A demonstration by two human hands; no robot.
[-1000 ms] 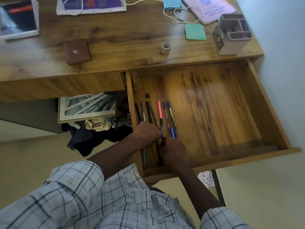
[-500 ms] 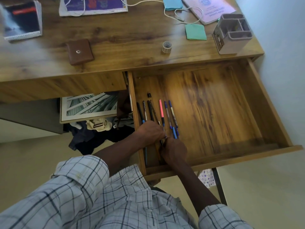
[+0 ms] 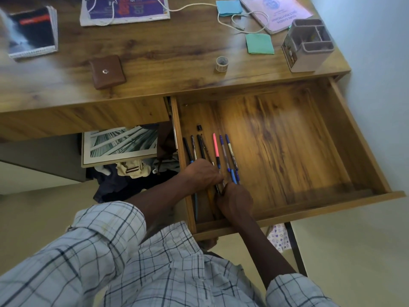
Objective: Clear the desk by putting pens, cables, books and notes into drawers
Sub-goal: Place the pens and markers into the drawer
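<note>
The wooden drawer [image 3: 345, 138] stands pulled out at the desk's right. Several pens [image 3: 215, 149] lie side by side along its left part, among them a pink one and blue ones. My left hand [image 3: 202, 173] rests on the near ends of the dark pens, fingers curled over them. My right hand [image 3: 235, 200] sits just below it, fingers curled round a dark pen near the drawer's front. On the desk top lie a white cable [image 3: 232, 21], blue note [image 3: 229, 7], green note [image 3: 259, 43], pink booklet [image 3: 276, 12], purple book [image 3: 126, 9] and dark spiral notebook [image 3: 33, 32].
A brown pouch [image 3: 107, 72], a tape roll [image 3: 222, 64] and a grey pen holder [image 3: 308, 46] stand on the desk [image 3: 166, 52]. Under the desk lie a framed print [image 3: 120, 147] and a heap of clothes [image 3: 124, 176]. A pale wall is at the right.
Both hands stay at the near ends of the pens with only small shifts. The view has moved slightly.
</note>
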